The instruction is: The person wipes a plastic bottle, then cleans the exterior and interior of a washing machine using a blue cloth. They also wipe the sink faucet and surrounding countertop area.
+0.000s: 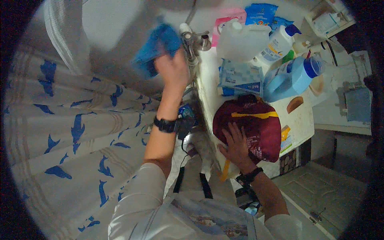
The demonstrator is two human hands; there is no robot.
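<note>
My left hand [172, 67] is raised at the upper middle and holds a blue cloth-like item [159, 48], blurred by motion, beside a metal tap [188, 40]. My right hand [235, 144] rests, fingers spread, on a folded maroon garment [252, 129] with a yellow stripe. That garment lies on a white surface [303, 120]. Just beyond it is a pale blue plastic packet [241, 76]. The palm side of my right hand is hidden.
A light blue jug [285, 81], a white pump bottle [277, 45], a translucent jug [240, 40], and pink [229, 18] and blue packets [261, 13] crowd the surface. At left hangs a curtain [78, 129] with blue dolphins. A door [324, 189] stands at lower right.
</note>
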